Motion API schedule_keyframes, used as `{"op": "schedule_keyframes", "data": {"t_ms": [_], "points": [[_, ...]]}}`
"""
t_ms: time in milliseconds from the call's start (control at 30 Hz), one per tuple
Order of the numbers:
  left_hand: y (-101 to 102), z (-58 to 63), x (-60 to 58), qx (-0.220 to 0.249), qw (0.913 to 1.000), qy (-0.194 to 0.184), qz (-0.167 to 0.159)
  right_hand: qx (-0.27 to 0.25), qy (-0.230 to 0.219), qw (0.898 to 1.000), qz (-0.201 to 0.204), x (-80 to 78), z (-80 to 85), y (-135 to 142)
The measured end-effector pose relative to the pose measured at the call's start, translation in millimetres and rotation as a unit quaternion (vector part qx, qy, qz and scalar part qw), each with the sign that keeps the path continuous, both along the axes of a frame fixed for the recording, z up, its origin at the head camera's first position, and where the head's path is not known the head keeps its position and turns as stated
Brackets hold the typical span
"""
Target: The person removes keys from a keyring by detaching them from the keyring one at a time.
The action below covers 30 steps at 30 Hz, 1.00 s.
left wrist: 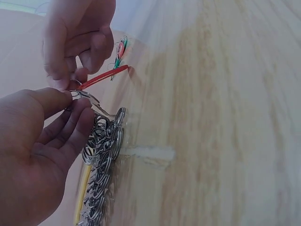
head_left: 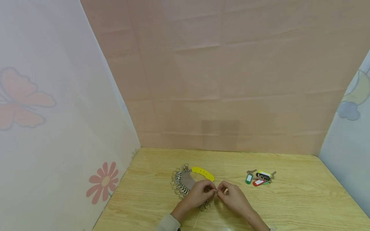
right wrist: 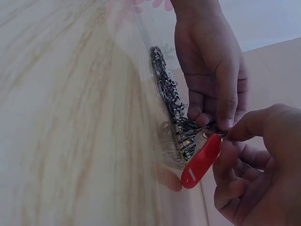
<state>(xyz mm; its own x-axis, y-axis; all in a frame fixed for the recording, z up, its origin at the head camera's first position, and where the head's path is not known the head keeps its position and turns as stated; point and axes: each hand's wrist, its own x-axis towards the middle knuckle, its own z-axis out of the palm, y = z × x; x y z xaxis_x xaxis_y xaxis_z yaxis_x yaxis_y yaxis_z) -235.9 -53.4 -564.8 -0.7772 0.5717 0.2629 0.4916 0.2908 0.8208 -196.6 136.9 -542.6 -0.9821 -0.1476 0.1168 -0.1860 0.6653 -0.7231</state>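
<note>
My left hand (head_left: 199, 194) pinches a small metal ring between thumb and fingertips, clear in the left wrist view. It belongs to a fan-shaped key holder (head_left: 189, 181) with a yellow grip (head_left: 203, 173) and many metal clips and rings (left wrist: 103, 155) along its curved edge. Fingertip to fingertip with it, my right hand (head_left: 233, 198) pinches the ring end of a red key tag (right wrist: 202, 161). The tag hangs below the fingertips, just above the tabletop. Whether the two rings are linked is hidden by the fingers.
To the right on the wooden table (head_left: 303, 199) lies a small group of keys with tags: a green tag (head_left: 249, 178), a red tag (head_left: 258, 182), and yellow and black ones. A thin pale strip (head_left: 196, 219) shows near the front. Fabric walls (head_left: 231, 80) enclose the table.
</note>
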Motion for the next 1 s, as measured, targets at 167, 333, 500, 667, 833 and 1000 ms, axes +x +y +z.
{"op": "schedule_keyframes", "data": {"t_ms": [167, 333, 500, 667, 833, 1000], "points": [[-0.2, 0.2, 1.6, 0.007, 0.9999, -0.013, -0.003, -0.011, -0.007, 1.0, 0.004, -1.1, -0.3, 1.4], [0.5, 1.3, 2.4, 0.013, 0.9993, -0.036, 0.003, -0.018, -0.018, 1.0, 0.0, -1.0, 0.5, 1.1], [1.2, 1.4, 1.8, 0.016, 0.9989, -0.043, 0.007, -0.031, -0.024, 0.999, -0.002, -0.7, 0.6, 0.3], [1.3, 0.4, 0.7, 0.018, 0.9993, -0.033, 0.003, -0.045, -0.021, 0.999, 0.004, -0.4, 0.7, 0.0], [0.6, 1.1, -0.1, 0.019, 0.9993, -0.033, -0.001, -0.058, -0.021, 0.998, 0.012, 0.0, 1.2, -0.1], [-0.4, 1.3, -0.4, 0.019, 0.9992, -0.035, 0.001, -0.061, -0.021, 0.998, 0.019, 0.5, 1.6, -0.3]]}}
